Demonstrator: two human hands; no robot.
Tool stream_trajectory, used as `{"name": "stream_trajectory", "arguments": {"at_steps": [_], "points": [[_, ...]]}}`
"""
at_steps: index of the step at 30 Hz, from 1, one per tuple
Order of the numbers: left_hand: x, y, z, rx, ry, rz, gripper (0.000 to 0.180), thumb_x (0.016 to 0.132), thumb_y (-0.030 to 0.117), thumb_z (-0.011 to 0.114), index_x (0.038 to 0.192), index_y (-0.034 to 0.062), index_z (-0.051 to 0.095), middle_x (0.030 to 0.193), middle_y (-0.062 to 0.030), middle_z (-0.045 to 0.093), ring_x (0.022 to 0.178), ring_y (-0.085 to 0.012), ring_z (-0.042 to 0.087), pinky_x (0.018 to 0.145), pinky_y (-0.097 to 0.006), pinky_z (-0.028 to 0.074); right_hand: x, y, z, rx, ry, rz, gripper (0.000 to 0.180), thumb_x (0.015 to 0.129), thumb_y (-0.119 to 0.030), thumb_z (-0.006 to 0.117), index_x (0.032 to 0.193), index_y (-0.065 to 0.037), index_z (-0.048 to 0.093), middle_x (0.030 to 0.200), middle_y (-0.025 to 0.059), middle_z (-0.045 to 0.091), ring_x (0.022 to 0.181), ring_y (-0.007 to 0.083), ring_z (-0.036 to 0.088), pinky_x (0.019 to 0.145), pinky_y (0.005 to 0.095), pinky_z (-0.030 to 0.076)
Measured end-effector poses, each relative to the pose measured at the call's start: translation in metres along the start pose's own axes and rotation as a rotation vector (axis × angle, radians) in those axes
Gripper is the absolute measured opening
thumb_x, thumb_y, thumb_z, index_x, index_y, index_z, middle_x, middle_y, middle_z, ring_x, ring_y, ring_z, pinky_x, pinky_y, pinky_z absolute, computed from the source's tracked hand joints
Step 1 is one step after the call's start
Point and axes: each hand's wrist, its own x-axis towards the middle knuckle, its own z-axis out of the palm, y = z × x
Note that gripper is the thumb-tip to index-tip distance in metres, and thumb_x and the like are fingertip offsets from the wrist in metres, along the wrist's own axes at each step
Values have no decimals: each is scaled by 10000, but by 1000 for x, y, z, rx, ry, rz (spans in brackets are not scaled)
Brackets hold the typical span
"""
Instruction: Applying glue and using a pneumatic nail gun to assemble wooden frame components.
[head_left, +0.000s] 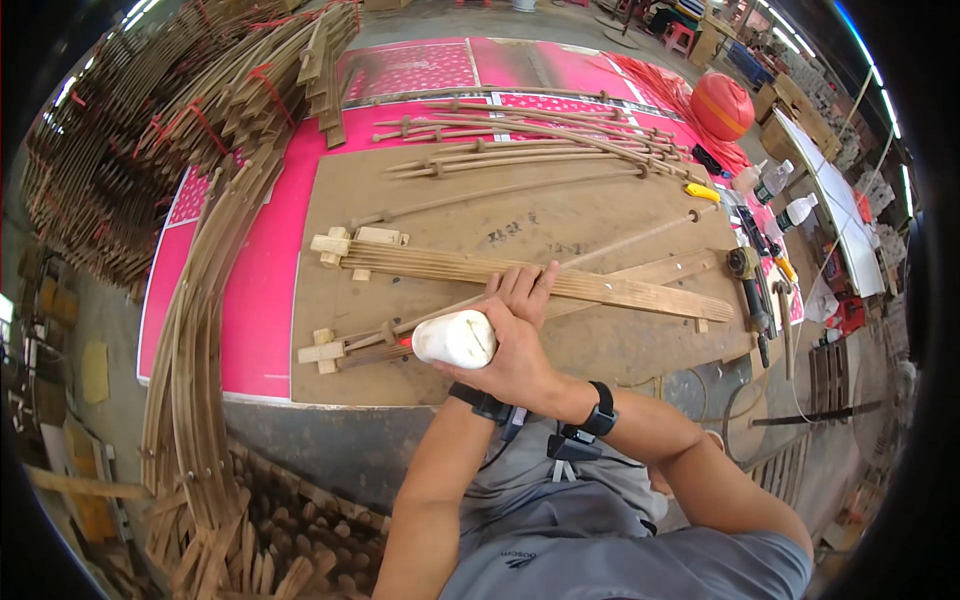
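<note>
I sit at a brown board (600, 225) laid on pink sheets. A bundle of long thin wooden slats (620, 290) with small cross blocks at its left end lies across it. My left hand (522, 288) reaches up from below, fingers laid close together over the slats. My right hand (535, 372) comes in from the right, overlaps the left wrist and grips a white cylinder (450, 338) just above a second thin slat piece (345, 350). Both wrists wear black bands.
Long bent wooden strips (190, 350) curve along the left, with stacked frames (200, 110) behind them. More slat assemblies (540, 140) lie at the board's far side. A power drill (748, 275), plastic bottles (775, 180) and a red-orange ball shape (720, 105) sit to the right.
</note>
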Motion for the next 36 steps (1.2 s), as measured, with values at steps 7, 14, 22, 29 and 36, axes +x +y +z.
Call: {"name": "stream_trajectory", "arguments": {"at_steps": [7,14,22,29,36], "points": [[0,1,-2,-24,-4,-14,499,828,31,665,1323,94,677,1100,-52,666,984,-237,638,807,-405,476,-1,4,3,20,6,11,624,759,-319,944,1166,0,595,1022,190,714,966,335,722,833,398,563],[-1,-1,-2,-7,-14,-12,498,834,24,661,1327,91,677,1101,-55,669,970,-241,636,805,-404,472,-1,8,6,-8,11,13,630,756,-349,943,1147,5,597,1012,204,715,958,351,722,833,415,562],[-1,-1,-3,-50,-9,-30,499,828,1,659,1318,93,682,1098,-57,671,980,-247,638,803,-403,468,-4,7,9,37,27,19,632,756,-361,941,1137,12,602,1000,211,716,942,358,725,840,420,561],[3,8,-19,-131,-52,-43,485,840,75,672,1322,125,689,1091,-43,667,970,-244,632,829,-421,470,-14,-2,-26,165,81,277,574,801,-260,918,1211,-13,599,1175,166,699,1100,286,687,947,399,536],[-11,0,7,-103,95,-13,487,785,92,699,1265,164,730,1047,-13,660,965,-246,626,820,-417,447,-44,12,-99,1191,385,712,448,955,-328,775,1297,-100,597,1239,58,683,1070,176,662,925,334,523]]}}
